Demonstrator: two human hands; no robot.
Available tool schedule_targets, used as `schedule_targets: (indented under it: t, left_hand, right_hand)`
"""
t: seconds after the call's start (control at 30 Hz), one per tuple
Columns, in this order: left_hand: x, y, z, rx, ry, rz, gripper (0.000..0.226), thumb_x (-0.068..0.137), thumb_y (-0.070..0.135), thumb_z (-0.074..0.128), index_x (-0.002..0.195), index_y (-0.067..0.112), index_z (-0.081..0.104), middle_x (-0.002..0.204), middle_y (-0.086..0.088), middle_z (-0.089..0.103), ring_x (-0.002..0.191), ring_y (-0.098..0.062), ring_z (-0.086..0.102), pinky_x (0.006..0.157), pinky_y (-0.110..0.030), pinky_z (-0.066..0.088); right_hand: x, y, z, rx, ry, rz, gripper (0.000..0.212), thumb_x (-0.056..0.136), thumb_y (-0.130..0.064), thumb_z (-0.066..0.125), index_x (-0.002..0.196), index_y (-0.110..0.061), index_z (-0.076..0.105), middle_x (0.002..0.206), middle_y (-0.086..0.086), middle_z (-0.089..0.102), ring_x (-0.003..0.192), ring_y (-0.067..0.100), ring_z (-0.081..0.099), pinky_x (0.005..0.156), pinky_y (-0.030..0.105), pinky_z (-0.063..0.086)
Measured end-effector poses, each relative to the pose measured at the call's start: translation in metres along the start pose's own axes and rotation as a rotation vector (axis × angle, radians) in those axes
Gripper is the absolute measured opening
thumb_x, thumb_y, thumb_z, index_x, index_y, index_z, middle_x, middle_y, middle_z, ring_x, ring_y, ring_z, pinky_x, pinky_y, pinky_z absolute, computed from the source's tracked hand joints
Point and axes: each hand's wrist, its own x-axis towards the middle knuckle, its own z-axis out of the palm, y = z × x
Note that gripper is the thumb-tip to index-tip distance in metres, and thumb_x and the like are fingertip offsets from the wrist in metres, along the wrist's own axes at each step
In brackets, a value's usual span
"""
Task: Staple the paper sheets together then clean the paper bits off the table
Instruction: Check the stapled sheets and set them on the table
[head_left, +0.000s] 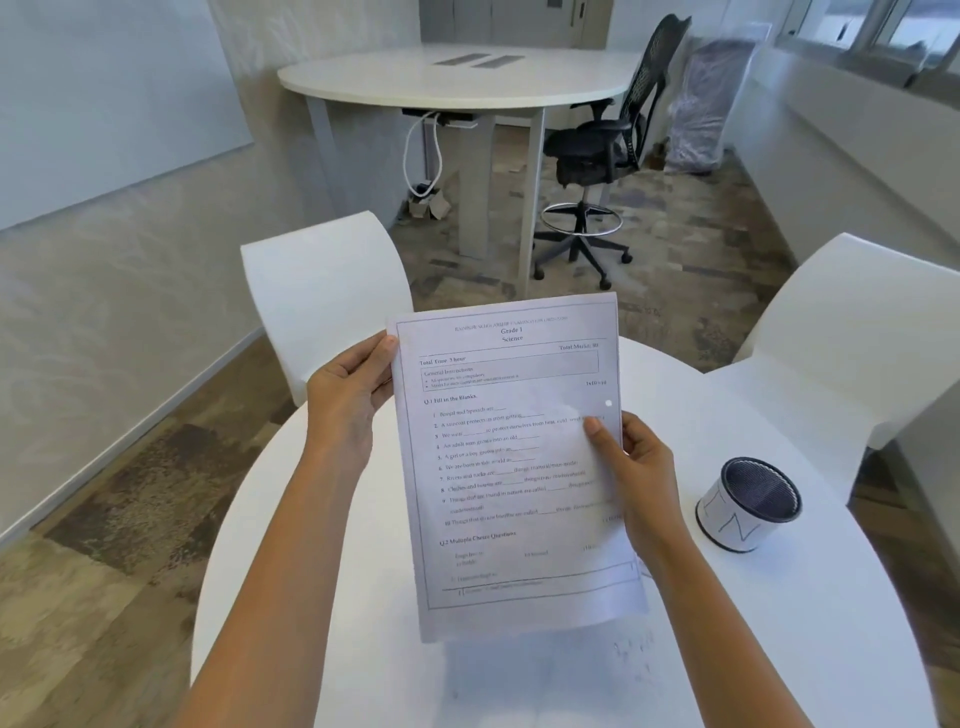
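I hold a stack of printed paper sheets (514, 467), a science test page on top, upright above the round white table (322, 597). My left hand (348, 400) pinches the sheets' upper left edge. My right hand (634, 467) grips the right edge, thumb on the front. A small punched hole shows near the right margin. Tiny paper bits (636, 652) lie scattered on the table below the sheets. No stapler is in view.
A small cylindrical bin (750, 504) wrapped in white paper stands on the table at the right. Two white chairs (322, 291) (852, 332) face the table's far side. Beyond are a larger white table and a black office chair (597, 150).
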Motion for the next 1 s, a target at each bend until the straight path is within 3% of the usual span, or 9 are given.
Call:
schedule_targets:
  t: [0.1,0.3,0.5,0.63,0.8,1.0]
  left_hand:
    - [0.000,0.007,0.008,-0.003,0.019,0.028,0.009,0.085,0.009,0.064,0.090,0.012,0.071,0.080,0.005,0.075,0.074,-0.011,0.069,0.069,-0.022,0.055]
    - [-0.003,0.021,0.019,-0.003,0.025,0.056,0.006,0.084,0.011,0.065,0.086,0.013,0.071,0.078,0.005,0.075,0.073,-0.011,0.069,0.070,-0.023,0.055]
    - [-0.007,0.040,0.029,-0.001,0.015,0.093,0.007,0.084,0.014,0.066,0.086,0.013,0.072,0.086,0.000,0.074,0.083,-0.018,0.065,0.081,-0.031,0.055]
    - [-0.013,0.055,0.038,-0.001,0.017,0.127,0.008,0.084,0.016,0.066,0.089,0.013,0.072,0.092,-0.004,0.073,0.084,-0.018,0.067,0.074,-0.026,0.055]
    - [-0.029,0.079,0.053,0.002,0.049,0.187,0.005,0.084,0.018,0.067,0.086,0.016,0.071,0.087,-0.001,0.073,0.081,-0.015,0.067,0.072,-0.024,0.053]
    - [-0.061,0.107,0.069,-0.018,0.061,0.297,0.008,0.083,0.019,0.067,0.089,0.013,0.070,0.083,0.000,0.071,0.072,-0.009,0.066,0.063,-0.018,0.053]
  right_hand:
    - [-0.002,-0.008,0.000,0.003,-0.001,-0.012,0.016,0.087,-0.025,0.064,0.096,-0.013,0.069,0.098,0.013,0.071,0.082,0.019,0.066,0.078,0.044,0.055]
    - [-0.005,-0.024,-0.001,0.043,0.007,-0.051,0.013,0.088,-0.022,0.064,0.093,-0.012,0.069,0.086,0.003,0.071,0.075,0.013,0.064,0.067,0.030,0.053]
    - [-0.009,-0.044,0.000,0.067,0.018,-0.089,0.011,0.087,-0.021,0.064,0.093,-0.013,0.069,0.085,0.002,0.072,0.073,0.013,0.066,0.062,0.026,0.055]
    - [-0.013,-0.059,-0.002,0.065,0.032,-0.124,0.012,0.087,-0.022,0.064,0.095,-0.016,0.070,0.093,0.005,0.073,0.079,0.018,0.068,0.072,0.037,0.056]
    - [-0.020,-0.081,-0.005,0.052,0.061,-0.182,0.012,0.087,-0.025,0.063,0.096,-0.021,0.069,0.093,-0.002,0.074,0.082,0.016,0.069,0.075,0.037,0.057]
    - [-0.034,-0.114,-0.011,0.110,0.117,-0.299,0.022,0.078,-0.030,0.065,0.099,-0.023,0.066,0.086,-0.008,0.074,0.075,0.007,0.068,0.061,0.020,0.057]
